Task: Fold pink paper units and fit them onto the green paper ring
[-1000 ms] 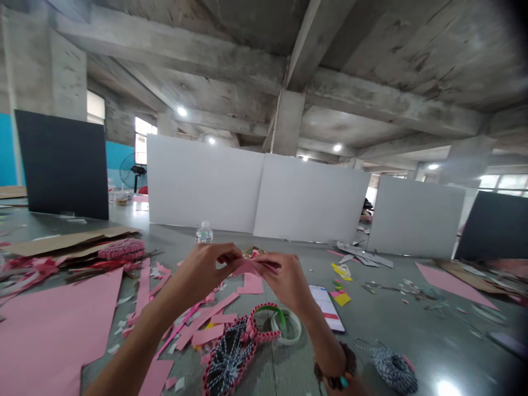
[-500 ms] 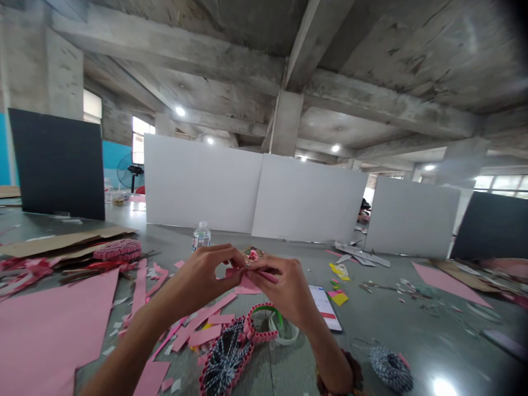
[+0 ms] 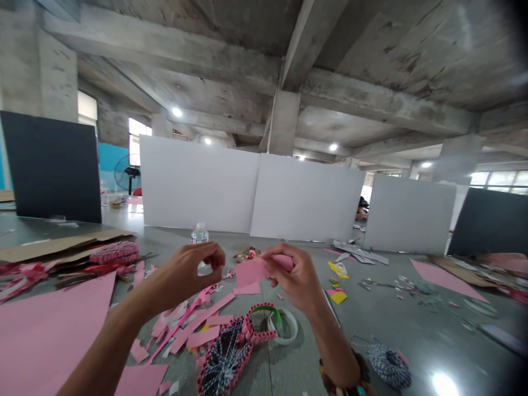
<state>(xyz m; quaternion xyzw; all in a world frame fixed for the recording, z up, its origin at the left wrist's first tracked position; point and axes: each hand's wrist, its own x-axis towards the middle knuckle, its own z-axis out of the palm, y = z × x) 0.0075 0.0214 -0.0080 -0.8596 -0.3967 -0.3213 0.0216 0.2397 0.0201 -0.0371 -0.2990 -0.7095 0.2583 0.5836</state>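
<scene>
Left hand (image 3: 185, 273): curled narrow, nothing seen in it.
Right hand (image 3: 295, 275): pinches pink paper (image 3: 251, 273), at 12 o'clock.
Done: pink-edged mat (image 3: 223, 360) at 6 o'clock looks made.
Left to use: pink strips (image 3: 202, 324) at 7 o'clock.

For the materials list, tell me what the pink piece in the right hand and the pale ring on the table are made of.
The pink piece in the right hand looks like matte card or stiff paper: it bends softly and has cut edges. The pale ring is probably a roll of clear tape, faintly glossy, though it is small here.
</scene>
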